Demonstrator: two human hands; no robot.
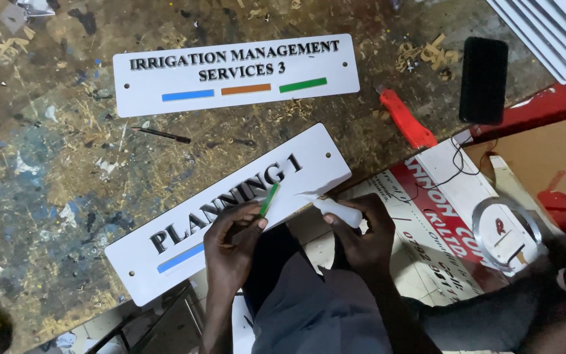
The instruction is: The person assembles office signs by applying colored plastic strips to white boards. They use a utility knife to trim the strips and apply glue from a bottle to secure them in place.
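The strip [269, 198] pinched by the left hand [230, 246] lies over the near sign [230, 213]. The right hand [361, 233] is just right of that grip, the far sign [234, 73] beyond it.

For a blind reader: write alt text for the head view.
The left hand holds a green strip over a white sign; the right hand grips a small white bottle. A second sign lies on the stained workbench.
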